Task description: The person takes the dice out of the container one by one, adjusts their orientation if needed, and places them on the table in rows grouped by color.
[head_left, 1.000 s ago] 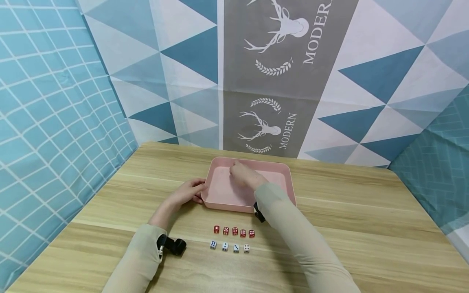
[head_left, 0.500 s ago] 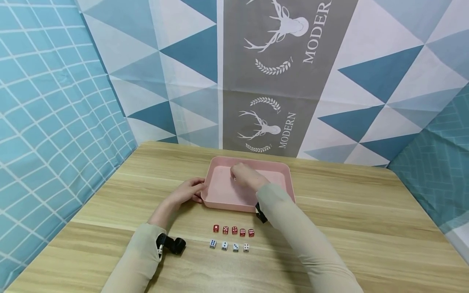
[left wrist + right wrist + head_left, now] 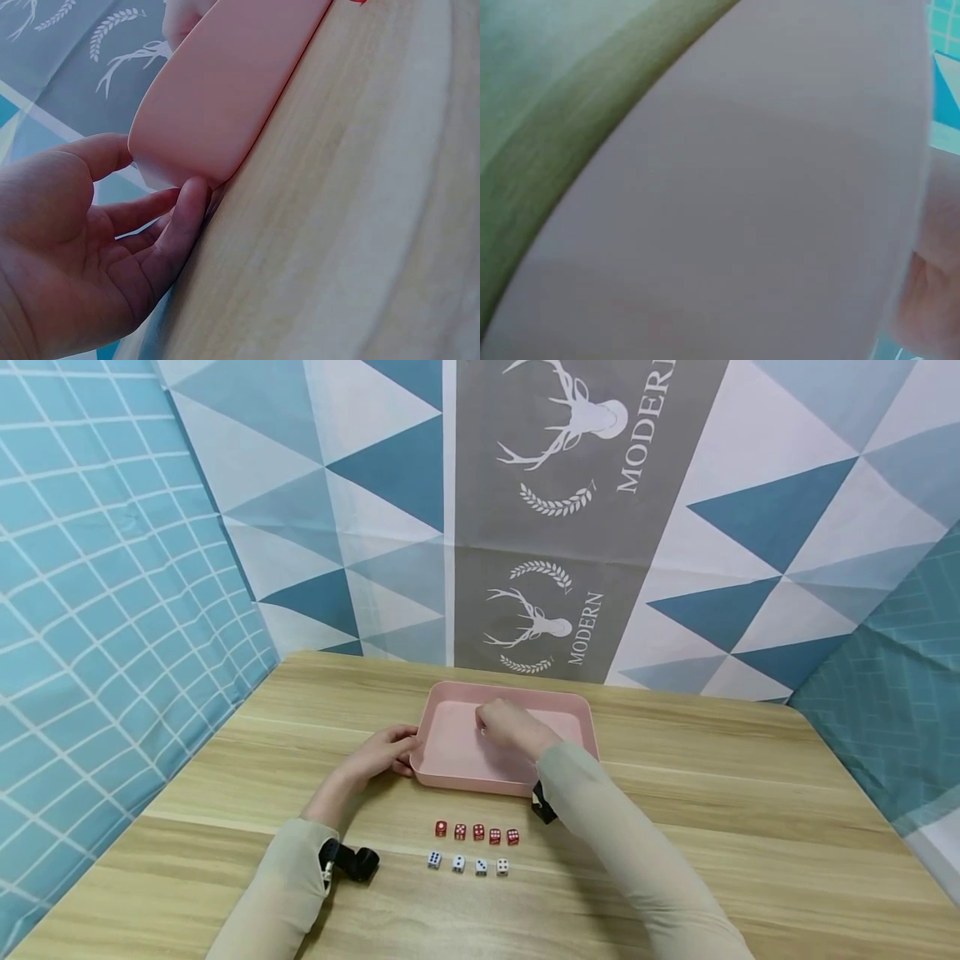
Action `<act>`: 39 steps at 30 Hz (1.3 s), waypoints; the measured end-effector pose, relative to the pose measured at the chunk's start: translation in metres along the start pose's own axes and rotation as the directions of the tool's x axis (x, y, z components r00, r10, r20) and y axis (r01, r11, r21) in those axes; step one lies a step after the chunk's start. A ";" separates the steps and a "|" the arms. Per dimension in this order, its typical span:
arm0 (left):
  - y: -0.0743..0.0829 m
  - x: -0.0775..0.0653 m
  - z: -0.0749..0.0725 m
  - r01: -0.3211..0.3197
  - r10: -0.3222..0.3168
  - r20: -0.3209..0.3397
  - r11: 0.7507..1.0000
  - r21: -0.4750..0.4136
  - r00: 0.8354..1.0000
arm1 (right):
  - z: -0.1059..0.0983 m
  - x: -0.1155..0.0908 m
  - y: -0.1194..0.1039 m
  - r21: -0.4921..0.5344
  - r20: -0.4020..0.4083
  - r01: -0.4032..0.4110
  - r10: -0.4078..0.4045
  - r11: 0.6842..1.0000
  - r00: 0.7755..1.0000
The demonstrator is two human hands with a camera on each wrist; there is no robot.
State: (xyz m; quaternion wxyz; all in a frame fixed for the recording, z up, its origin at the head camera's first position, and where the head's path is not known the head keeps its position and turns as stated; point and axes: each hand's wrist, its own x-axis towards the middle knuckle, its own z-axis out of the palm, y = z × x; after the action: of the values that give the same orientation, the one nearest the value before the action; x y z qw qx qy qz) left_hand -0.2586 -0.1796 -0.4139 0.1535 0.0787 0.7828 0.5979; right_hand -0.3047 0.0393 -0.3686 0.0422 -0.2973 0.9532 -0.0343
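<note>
A shallow pink tray [image 3: 465,781] lies at the back of the table. My left hand [image 3: 382,752] grips its left front corner; in the left wrist view the thumb touches the rim of the tray [image 3: 210,97] and the fingers curl against the corner below. Inside the tray, my right hand [image 3: 510,727] is curled with the fingertips down, and a small white die [image 3: 483,728] barely shows at them. The tray's wall [image 3: 727,195] fills most of the right wrist view, hiding much of that hand [image 3: 926,300]. Nearer the front, several red dice [image 3: 478,832] form a row above several white dice [image 3: 458,864].
The wooden table [image 3: 712,827] stretches to both sides of the tray. Behind it hangs a patterned cloth [image 3: 390,568] with triangles and deer heads, and a blue checked cloth [image 3: 112,593] covers the left side. A black wrist camera [image 3: 363,864] sits on the left wrist.
Inside the tray, my right hand has moved slightly toward the front and right, its forearm drawing back with it. The left hand keeps its place at the corner, and the dice rows stay put.
</note>
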 end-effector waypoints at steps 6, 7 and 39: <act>0.000 0.001 0.000 -0.006 0.006 0.007 1.000 0.006 1.000 | -0.001 -0.012 0.001 0.045 -0.008 0.025 -0.024 0.999 1.000; 0.000 0.001 0.000 -0.004 0.004 0.005 1.000 0.006 1.000 | -0.001 -0.015 0.002 0.048 -0.013 0.030 -0.029 0.998 0.999; -0.001 0.001 0.000 -0.006 0.006 0.006 1.000 0.007 1.000 | 0.006 -0.083 0.022 0.147 -0.331 0.152 -0.097 0.977 0.939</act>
State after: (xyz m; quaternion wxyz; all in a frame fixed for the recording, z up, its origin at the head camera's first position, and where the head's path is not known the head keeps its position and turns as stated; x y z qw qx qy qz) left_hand -0.2594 -0.1798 -0.4147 0.1537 0.0834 0.7843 0.5952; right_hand -0.2487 0.1038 -0.3718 -0.0909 -0.3429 0.9200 -0.1665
